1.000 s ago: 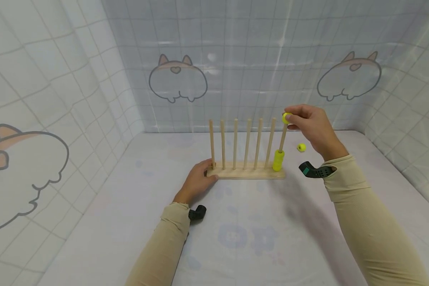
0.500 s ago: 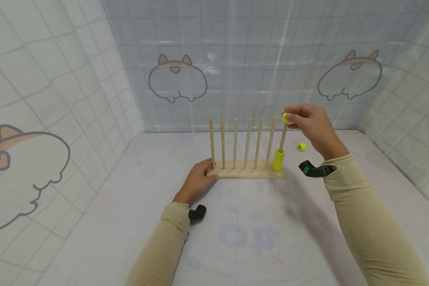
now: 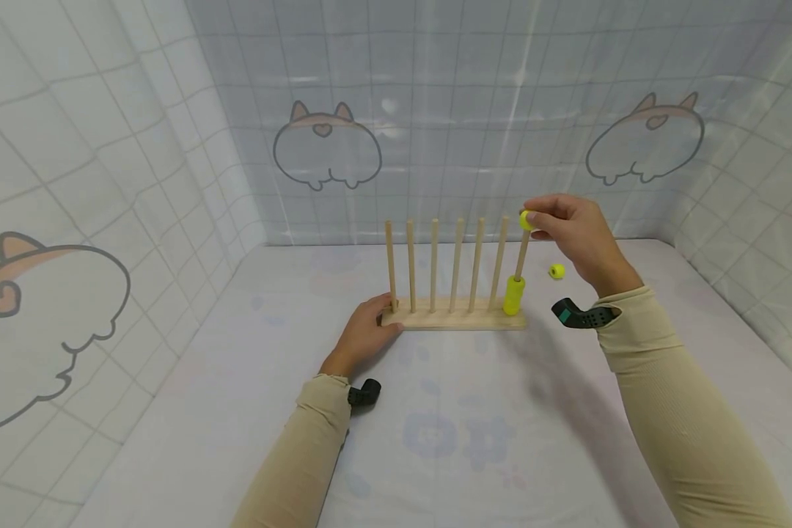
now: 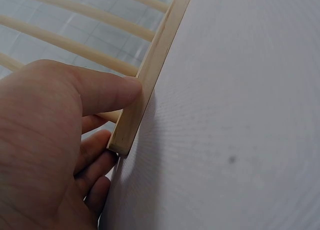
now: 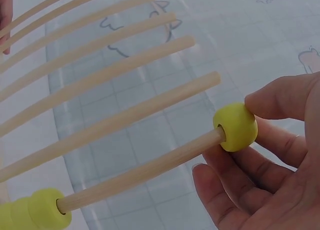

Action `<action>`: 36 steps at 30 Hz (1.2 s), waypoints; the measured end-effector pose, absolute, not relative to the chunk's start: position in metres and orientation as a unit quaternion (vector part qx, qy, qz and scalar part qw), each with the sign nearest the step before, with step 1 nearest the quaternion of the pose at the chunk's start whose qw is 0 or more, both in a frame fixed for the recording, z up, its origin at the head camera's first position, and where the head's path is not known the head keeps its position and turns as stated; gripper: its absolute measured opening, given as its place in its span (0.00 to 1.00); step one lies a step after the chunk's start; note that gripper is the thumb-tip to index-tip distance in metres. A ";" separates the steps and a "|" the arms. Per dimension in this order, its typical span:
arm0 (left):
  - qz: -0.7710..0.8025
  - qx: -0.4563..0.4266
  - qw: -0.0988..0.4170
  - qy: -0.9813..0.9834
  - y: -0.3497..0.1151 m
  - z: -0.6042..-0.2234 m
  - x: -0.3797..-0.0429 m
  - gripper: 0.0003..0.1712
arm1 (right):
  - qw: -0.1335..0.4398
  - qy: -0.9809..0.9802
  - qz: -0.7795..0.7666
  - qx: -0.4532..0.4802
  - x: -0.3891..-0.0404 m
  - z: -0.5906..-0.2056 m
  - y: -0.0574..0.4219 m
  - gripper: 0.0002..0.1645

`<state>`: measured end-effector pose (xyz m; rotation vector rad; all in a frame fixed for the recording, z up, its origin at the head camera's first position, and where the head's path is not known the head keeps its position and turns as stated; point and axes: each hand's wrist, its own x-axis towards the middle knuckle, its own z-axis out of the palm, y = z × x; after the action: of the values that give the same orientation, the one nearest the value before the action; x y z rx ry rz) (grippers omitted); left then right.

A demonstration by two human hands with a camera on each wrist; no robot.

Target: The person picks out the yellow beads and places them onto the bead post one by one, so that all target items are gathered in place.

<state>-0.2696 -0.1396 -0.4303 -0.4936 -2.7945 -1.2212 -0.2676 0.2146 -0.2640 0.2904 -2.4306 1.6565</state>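
A wooden peg rack (image 3: 453,320) with several upright dowels stands on the table. My left hand (image 3: 364,339) grips the left end of its base, thumb on the front edge (image 4: 131,104) and fingers behind. At the top of the rightmost dowel (image 5: 145,172), my right hand (image 3: 577,231) pinches a yellow bead (image 5: 239,127) between thumb and fingers. The dowel's tip sits in the bead's hole. Lower on that same dowel is a stack of yellow beads (image 3: 513,296), resting at the base. The other dowels carry no beads.
One loose yellow bead (image 3: 556,271) lies on the table to the right of the rack, behind the right wrist. The white cloth-covered table (image 3: 435,440) meets a tile-patterned curtain (image 3: 462,147) at the back and sides.
The bead in my right hand has come down very slightly at the top of the rightmost dowel. My left hand stays in place on the base.
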 end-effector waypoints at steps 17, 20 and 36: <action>-0.397 -0.156 0.024 -0.904 -0.140 -0.432 -0.270 0.34 | 0.096 -0.819 0.559 0.089 -0.262 -0.273 0.224 0.28; -0.396 -0.157 0.024 -0.904 -0.140 -0.432 -0.270 0.34 | 0.096 -0.817 0.561 0.087 -0.262 -0.280 0.230 0.28; -0.393 -0.154 0.022 -0.906 -0.140 -0.433 -0.272 0.34 | 0.096 -0.801 0.589 0.041 -0.252 -0.325 0.264 0.29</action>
<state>-0.2716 -0.1405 -0.4333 -0.4762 -2.8094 -1.2171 -0.2519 0.2637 -0.3247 0.1201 -2.3747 1.7459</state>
